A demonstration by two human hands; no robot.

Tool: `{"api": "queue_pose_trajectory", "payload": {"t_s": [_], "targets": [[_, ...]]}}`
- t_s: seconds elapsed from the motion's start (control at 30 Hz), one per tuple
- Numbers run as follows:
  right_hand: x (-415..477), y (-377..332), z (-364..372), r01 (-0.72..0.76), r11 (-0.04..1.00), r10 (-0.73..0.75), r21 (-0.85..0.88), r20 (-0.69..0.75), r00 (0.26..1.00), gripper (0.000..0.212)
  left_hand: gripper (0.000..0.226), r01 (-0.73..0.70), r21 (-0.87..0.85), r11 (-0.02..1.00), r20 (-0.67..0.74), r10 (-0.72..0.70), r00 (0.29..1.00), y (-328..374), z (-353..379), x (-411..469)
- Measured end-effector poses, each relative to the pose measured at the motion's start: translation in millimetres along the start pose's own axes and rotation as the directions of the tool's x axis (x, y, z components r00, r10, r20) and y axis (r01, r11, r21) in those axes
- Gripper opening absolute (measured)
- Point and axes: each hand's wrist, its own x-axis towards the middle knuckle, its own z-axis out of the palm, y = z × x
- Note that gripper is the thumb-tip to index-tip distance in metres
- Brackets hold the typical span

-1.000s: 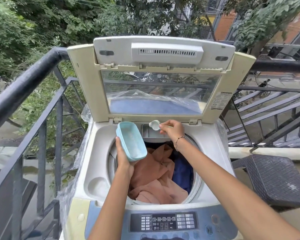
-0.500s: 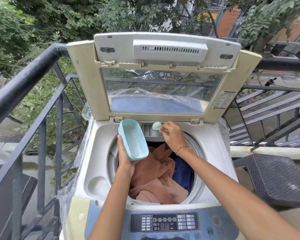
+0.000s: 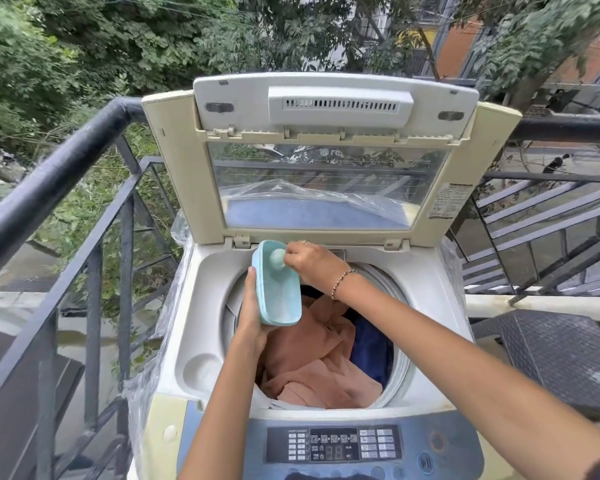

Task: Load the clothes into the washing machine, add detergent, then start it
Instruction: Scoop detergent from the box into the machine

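A top-loading washing machine point(image 3: 201, 327) stands with its lid point(image 3: 326, 174) raised upright. Peach clothes point(image 3: 312, 362) and a dark blue garment point(image 3: 371, 348) lie in the drum. My left hand point(image 3: 252, 317) grips a light blue detergent box point(image 3: 278, 289), tilted above the drum's left rim. My right hand point(image 3: 309, 263) holds a small pale scoop point(image 3: 277, 259) with its bowl inside the box's upper end. The detergent drawer slot at the back rim is mostly hidden behind my right hand. The control panel point(image 3: 333, 445) is at the near edge.
A black metal railing point(image 3: 49, 181) runs along the left and behind the machine. A dark woven stool point(image 3: 561, 355) stands to the right. Clear plastic wrap point(image 3: 146, 375) hangs on the machine's left side. Trees and buildings lie beyond.
My right hand has moved the scoop left from the drawer at the back rim into the blue box. The left hand kept the box raised, now slightly higher.
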Motion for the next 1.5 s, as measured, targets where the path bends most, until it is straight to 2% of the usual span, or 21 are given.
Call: {"api": "queue_pose_trajectory", "payload": {"t_s": [0.17, 0.27, 0.47, 0.6, 0.77, 0.93, 1.07, 1.2, 1.33, 1.4, 1.43, 1.5], "targets": [[-13.8, 0.5, 0.3, 0.03, 0.999, -0.028, -0.028, 0.06, 0.998, 0.014, 0.053, -0.099, -0.015, 0.995, 0.083, 0.1, 0.992, 8.9, -0.4, -3.5], [-21.3, -5.4, -3.1, 0.07, 0.997, -0.068, -0.012, 0.117, 0.991, 0.017, 0.054, -0.119, 0.017, 0.993, 0.079, 0.117, 0.99, 4.4, 0.3, -4.8], [-18.4, -6.4, -20.6, -0.029, 0.998, 0.03, 0.051, -0.024, 0.999, 0.016, 0.053, -0.199, 0.039, 0.979, 0.12, 0.194, 0.974, 10.1, 5.5, -5.6], [-29.0, -23.4, -12.2, -0.01, 1.0, 0.009, 0.03, 0.021, 1.0, 0.017, 0.06, -0.194, 0.023, 0.981, 0.132, 0.19, 0.973, 15.2, 1.7, -2.7], [-44.8, -41.5, -8.0, 0.051, 0.995, -0.06, 0.09, 0.094, 0.994, 0.016, 0.063, -0.178, 0.063, 0.982, 0.112, 0.17, 0.979, 18.9, 0.7, -1.2], [-40.6, -39.8, -11.6, -0.044, 0.988, 0.048, 0.15, -0.02, 0.999, 0.019, 0.071, -0.183, -0.031, 0.983, 0.11, 0.186, 0.977, 24.4, 10.1, -2.9], [-42.2, -45.7, -11.6, -0.057, 0.968, 0.064, 0.242, -0.021, 0.998, 0.013, 0.072, -0.191, -0.059, 0.98, 0.12, 0.197, 0.973, 25.9, 9.8, -3.0], [-37.6, -46.3, -15.7, -0.034, 0.941, 0.077, 0.336, -0.118, 0.99, 0.008, 0.066, -0.18, -0.037, 0.983, 0.133, 0.183, 0.974, 30.3, 10.5, -1.7], [-38.9, -40.0, -13.3, 0.016, 0.967, -0.01, 0.254, -0.026, 1.0, 0.012, 0.068, -0.169, -0.039, 0.985, 0.125, 0.172, 0.977, 30.0, 12.3, -3.3], [-41.3, -32.8, -11.9, -0.054, 0.946, 0.076, 0.319, -0.055, 0.996, 0.01, 0.071, -0.188, -0.055, 0.981, 0.116, 0.193, 0.974, 30.2, 11.3, -4.1], [-42.9, -31.0, -11.5, -0.125, 0.905, 0.179, 0.406, -0.098, 0.979, 0.008, 0.073, -0.196, -0.063, 0.979, 0.115, 0.203, 0.972, 30.4, 10.6, -4.0], [-46.5, -29.6, -10.2, -0.283, 0.71, 0.469, 0.645, -0.133, 0.873, 0.006, 0.075, -0.225, -0.064, 0.972, 0.092, 0.23, 0.969, 31.7, 9.9, -4.7]]}}
